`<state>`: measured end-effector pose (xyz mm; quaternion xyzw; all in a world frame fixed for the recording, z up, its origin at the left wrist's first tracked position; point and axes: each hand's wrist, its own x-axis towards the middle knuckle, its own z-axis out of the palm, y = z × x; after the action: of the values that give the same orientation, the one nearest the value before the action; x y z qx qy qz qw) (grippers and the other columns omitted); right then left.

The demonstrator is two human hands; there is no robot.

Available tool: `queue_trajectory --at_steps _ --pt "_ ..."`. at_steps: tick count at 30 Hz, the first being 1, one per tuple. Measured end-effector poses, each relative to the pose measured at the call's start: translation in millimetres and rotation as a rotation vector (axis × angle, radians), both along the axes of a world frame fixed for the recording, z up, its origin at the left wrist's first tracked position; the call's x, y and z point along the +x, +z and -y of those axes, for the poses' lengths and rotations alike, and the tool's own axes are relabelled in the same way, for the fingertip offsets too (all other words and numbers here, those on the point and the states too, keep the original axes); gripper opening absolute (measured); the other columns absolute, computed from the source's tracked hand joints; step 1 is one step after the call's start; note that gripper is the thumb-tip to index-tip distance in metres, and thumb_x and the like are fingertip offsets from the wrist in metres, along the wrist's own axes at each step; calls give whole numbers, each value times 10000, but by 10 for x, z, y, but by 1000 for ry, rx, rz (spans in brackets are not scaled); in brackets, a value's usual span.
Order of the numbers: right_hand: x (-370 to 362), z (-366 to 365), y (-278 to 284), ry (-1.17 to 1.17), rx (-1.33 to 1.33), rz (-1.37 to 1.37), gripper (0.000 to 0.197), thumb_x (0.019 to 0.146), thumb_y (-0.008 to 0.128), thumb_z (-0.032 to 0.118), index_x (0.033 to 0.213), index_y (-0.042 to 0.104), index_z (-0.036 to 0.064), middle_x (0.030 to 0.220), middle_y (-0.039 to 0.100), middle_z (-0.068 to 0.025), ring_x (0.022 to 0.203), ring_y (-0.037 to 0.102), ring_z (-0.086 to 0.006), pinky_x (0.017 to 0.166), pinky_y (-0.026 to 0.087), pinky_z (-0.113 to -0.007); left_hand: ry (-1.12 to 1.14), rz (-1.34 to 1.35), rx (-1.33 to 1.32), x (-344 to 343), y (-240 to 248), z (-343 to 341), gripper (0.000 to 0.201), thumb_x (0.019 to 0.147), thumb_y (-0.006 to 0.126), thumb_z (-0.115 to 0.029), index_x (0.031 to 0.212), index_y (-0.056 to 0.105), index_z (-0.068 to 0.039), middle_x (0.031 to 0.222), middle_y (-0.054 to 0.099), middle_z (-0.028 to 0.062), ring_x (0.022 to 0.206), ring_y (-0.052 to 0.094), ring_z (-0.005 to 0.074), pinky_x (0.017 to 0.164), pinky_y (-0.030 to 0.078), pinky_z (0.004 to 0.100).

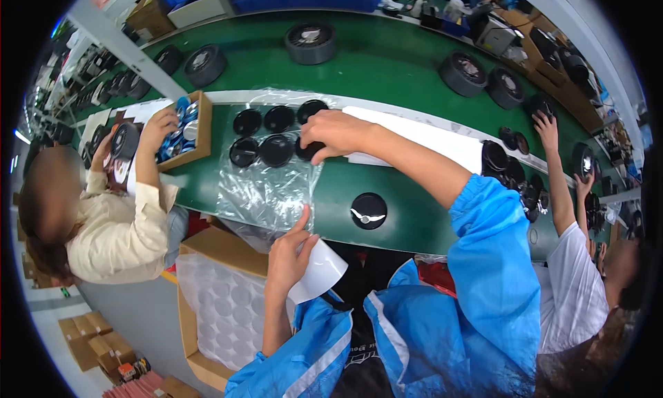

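Observation:
With bent fingers, my right hand (336,134) grips the edge of a black round disc (308,150), at the right end of two rows of such discs. The other discs, such as one black disc (276,150) in the front row, rest on a crinkled clear plastic sheet (259,191). My left hand (290,256), at the table's front edge, has a curled white sheet (324,265) between thumb and fingers. Its index finger points up beside the plastic. Right of it, a single black disc with a silver winged mark (368,211) lies on the green table (414,222).
A cardboard box (190,322) lined with round-pocketed plastic stands below the table. A carton (201,132) of blue round parts sits left, with a co-worker's hand (160,128) beside it. Wheel-shaped parts (311,41) stand on the green conveyor. Another person (577,280) works at the right.

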<state>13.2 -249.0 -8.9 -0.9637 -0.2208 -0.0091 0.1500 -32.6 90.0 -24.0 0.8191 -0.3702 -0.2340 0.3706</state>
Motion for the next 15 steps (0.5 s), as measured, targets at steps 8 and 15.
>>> queue_trajectory --at_steps 8,15 --pt "42 88 -95 4 205 22 374 956 823 395 1177 807 94 1141 766 -153 1157 690 -414 969 559 -514 14 -33 -13 11 -93 -57 233 1015 738 -119 901 678 75 1620 594 77 750 742 337 736 561 385" --pt "137 557 243 -437 164 284 302 1088 671 310 1161 774 35 970 761 -160 912 737 -312 788 597 -453 -20 -42 47 -18 24 55 230 1018 734 -109 894 666 72 1643 582 72 723 679 273 710 536 360"
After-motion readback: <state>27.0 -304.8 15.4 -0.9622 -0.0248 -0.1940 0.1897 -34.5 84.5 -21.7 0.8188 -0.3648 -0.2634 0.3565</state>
